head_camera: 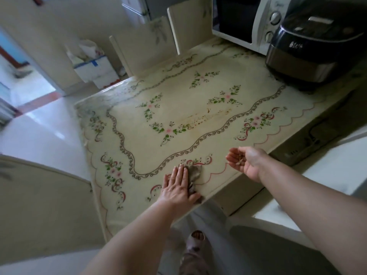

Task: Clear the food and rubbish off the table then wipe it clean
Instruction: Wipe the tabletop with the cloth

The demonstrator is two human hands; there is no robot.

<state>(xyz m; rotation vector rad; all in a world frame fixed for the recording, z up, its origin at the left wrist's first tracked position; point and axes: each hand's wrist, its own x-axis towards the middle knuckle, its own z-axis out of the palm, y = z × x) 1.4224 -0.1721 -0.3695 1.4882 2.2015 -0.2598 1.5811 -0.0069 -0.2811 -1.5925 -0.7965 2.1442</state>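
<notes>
A person's forearms [139,233], bare of sleeves, fill the lower frame; at six o'clock, pale grey trousers [210,216] hang above a patterned open-toed slipper [191,253].

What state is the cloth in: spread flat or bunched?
Bunched. The cloth shows creases and uneven folds, pressed under the flat left hand on the table.

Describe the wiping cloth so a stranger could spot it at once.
Start at the flower-patterned table and go to its near edge, where the left hand lies flat. The cloth is the crumpled grey-brown rag under that hand. It is the only soft thing there; the microwave and black cooker stand at the far end.
</notes>
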